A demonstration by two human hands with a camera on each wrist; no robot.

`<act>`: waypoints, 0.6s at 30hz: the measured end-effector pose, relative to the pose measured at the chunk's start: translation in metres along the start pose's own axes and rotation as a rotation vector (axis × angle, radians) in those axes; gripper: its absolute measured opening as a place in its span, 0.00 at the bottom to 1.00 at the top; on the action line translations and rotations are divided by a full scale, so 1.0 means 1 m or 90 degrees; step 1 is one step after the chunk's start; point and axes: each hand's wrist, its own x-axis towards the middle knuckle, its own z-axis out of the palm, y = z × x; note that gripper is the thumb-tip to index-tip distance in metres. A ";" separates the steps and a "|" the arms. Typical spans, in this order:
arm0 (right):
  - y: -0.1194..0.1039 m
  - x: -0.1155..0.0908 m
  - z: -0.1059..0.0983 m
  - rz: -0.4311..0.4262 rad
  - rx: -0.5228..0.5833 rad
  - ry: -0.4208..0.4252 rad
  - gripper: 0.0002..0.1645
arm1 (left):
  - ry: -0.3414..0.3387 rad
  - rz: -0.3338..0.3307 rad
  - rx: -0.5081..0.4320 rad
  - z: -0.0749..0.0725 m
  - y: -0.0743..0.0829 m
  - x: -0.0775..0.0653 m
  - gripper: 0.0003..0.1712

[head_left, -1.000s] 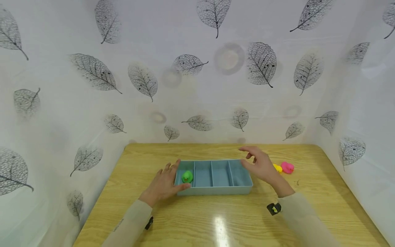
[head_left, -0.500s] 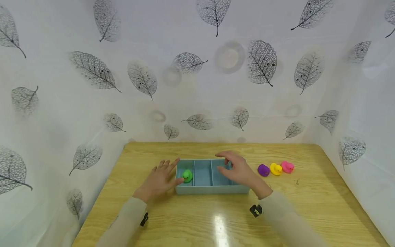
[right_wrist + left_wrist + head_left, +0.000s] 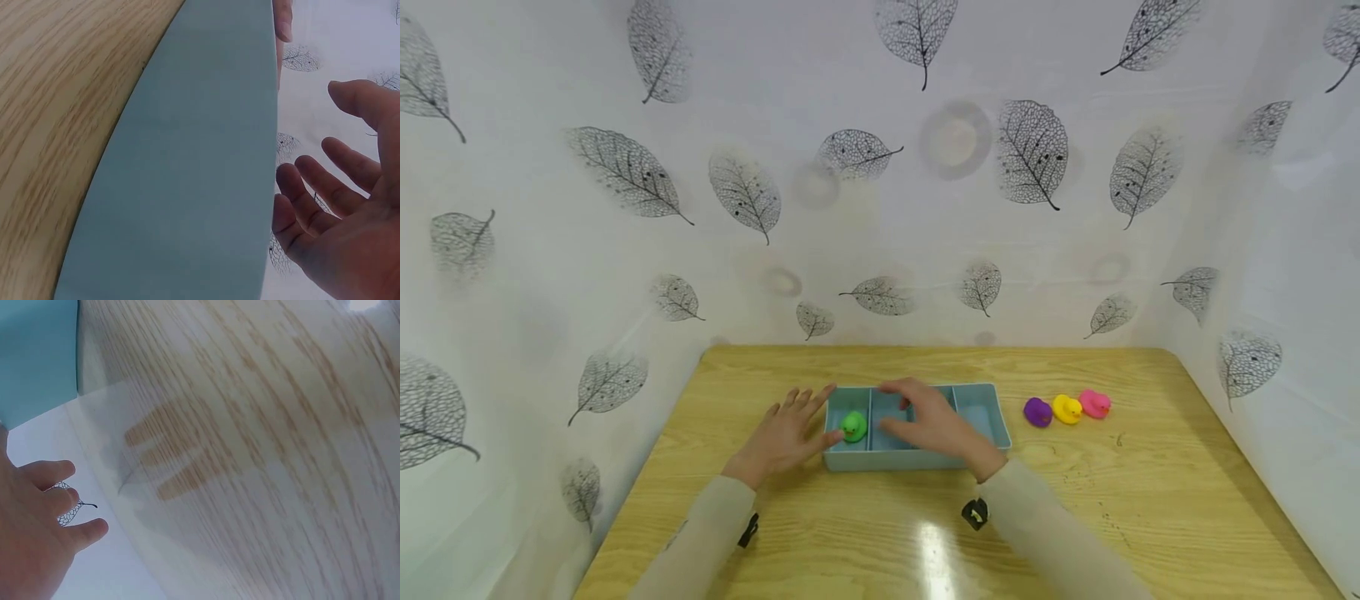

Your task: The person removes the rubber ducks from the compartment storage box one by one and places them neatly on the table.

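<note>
A light blue tray [image 3: 895, 461] with several compartments stands on the wooden table. In its leftmost compartment sits a green rubber duck [image 3: 853, 427]. My left hand [image 3: 782, 437] is at the tray's left end, fingers spread, thumb near the duck at the front rim; whether it touches the rim I cannot tell. Over the middle compartments hovers my right hand [image 3: 932, 423], fingers loosely bent and thumb apart. Nothing lies between its fingers in the right wrist view, where the hand [image 3: 350, 212] is beside the tray's wall [image 3: 181, 150].
Right of the tray, a purple duck [image 3: 1038, 412], a yellow duck [image 3: 1067, 409] and a pink duck [image 3: 1095, 404] stand in a row on the table [image 3: 850, 533]. A white leaf-patterned curtain [image 3: 895, 225] surrounds the table's back and sides.
My right hand has moved left from the tray's right end to above its middle compartments, uncovering the purple duck. My left hand has shifted slightly left. The green duck stays in its compartment.
</note>
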 end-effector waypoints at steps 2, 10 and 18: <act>0.000 0.005 0.005 -0.004 -0.006 -0.006 0.33 | 0.000 0.000 0.001 0.001 -0.001 0.000 0.50; 0.002 0.020 0.025 0.028 -0.038 -0.041 0.35 | 0.007 0.013 0.021 -0.001 -0.005 0.001 0.46; 0.007 0.031 0.041 0.037 -0.096 -0.075 0.36 | 0.012 0.024 0.022 -0.003 -0.007 0.000 0.44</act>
